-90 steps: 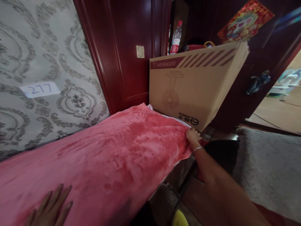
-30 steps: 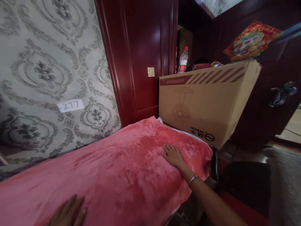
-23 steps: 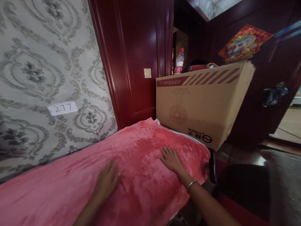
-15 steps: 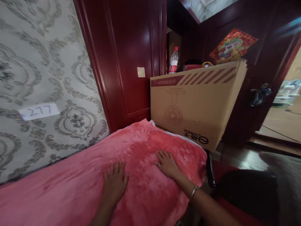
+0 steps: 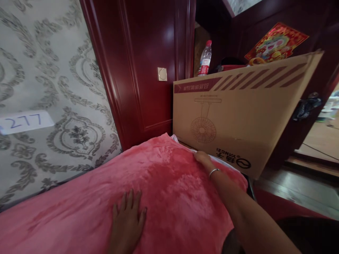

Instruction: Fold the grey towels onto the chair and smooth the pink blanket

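Note:
A fluffy pink blanket (image 5: pixel 164 197) covers the surface before me, with a white edge showing along its far side. My left hand (image 5: pixel 128 220) lies flat on it, fingers spread and holding nothing. Stretched farther out, my right hand (image 5: pixel 202 158) is at the blanket's far edge, beside the cardboard box. Its fingers are curled down over the edge onto the blanket, and their tips are hidden. A silver bracelet (image 5: pixel 214 171) circles the right wrist.
The large cardboard box (image 5: pixel 233 116) with a printed fan stands just beyond the blanket. A plastic bottle (image 5: pixel 205 59) stands at its top. Patterned wallpaper (image 5: pixel 60 81) with a "277" label (image 5: pixel 26 121) is on the left. A dark red door (image 5: pixel 148 53) is behind.
My right hand has gone from lying flat on the blanket to its far edge, with its fingers now curled. My left hand stays flat. The view has shifted closer to the box.

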Demonstrator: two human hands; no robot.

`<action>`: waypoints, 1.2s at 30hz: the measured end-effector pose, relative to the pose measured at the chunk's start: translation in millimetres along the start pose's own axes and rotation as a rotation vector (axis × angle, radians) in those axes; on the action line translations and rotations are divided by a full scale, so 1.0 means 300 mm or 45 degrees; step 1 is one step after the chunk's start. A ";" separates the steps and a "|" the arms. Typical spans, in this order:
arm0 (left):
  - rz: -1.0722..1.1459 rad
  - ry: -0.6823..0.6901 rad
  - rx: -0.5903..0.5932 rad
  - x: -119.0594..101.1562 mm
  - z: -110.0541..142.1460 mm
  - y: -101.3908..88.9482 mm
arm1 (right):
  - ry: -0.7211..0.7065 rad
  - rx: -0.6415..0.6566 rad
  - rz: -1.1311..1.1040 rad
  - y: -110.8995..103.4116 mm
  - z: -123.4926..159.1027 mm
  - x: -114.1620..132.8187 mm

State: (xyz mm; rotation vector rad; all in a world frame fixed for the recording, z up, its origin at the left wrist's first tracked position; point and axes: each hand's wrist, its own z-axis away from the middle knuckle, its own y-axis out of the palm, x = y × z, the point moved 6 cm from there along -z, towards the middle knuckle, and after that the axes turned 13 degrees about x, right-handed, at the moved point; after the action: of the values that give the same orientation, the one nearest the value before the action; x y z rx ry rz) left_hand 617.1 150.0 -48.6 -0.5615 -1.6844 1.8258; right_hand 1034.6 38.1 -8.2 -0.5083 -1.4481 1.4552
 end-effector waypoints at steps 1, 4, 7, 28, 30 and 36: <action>0.004 0.005 0.004 0.001 -0.001 0.004 | 0.016 0.027 0.003 0.002 -0.023 -0.002; 0.024 0.003 0.012 0.003 -0.002 0.012 | 0.032 0.083 0.020 0.001 -0.080 -0.001; 0.036 -0.016 0.035 0.006 -0.003 0.017 | 0.015 0.098 0.043 -0.009 -0.118 0.013; 0.016 -0.069 0.144 -0.004 -0.006 0.004 | -0.958 -0.040 0.336 0.216 0.091 0.379; 0.007 -0.059 0.144 -0.004 -0.007 0.005 | -0.852 0.030 0.344 0.253 0.051 0.343; 0.034 -0.053 0.191 -0.004 0.004 0.003 | -0.325 0.008 0.208 0.187 -0.106 0.105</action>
State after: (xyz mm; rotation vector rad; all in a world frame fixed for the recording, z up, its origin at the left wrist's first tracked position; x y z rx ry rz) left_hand 617.2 148.3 -49.6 -0.4876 -1.5568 1.9754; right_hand 1028.6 91.7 -55.7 -0.4578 -1.6307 1.7028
